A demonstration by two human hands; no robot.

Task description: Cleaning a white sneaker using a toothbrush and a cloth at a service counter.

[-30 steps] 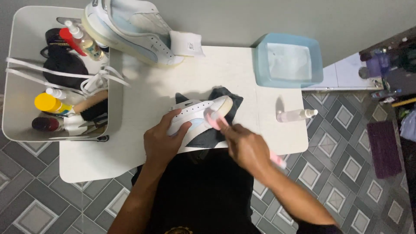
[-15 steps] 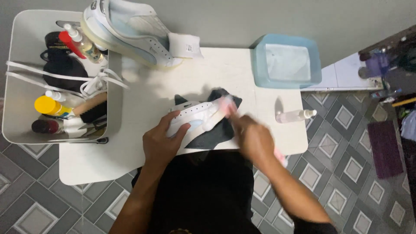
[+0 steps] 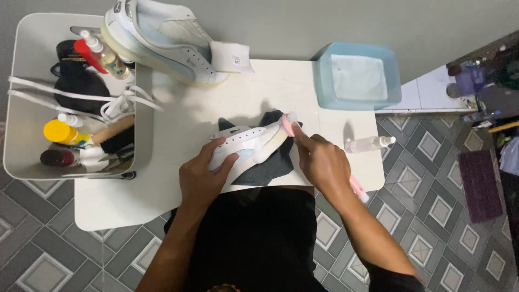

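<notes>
Toothbrush (image 3: 289,125) against smooth sneaker (image 3: 250,143)

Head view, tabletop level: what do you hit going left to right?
White tray of bottles and brushes → left hand on the white sneaker → pink brush in the right hand → clear spray bottle.

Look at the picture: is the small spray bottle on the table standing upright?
No, the spray bottle lies on its side on the white table, to the right of the right hand.
</notes>
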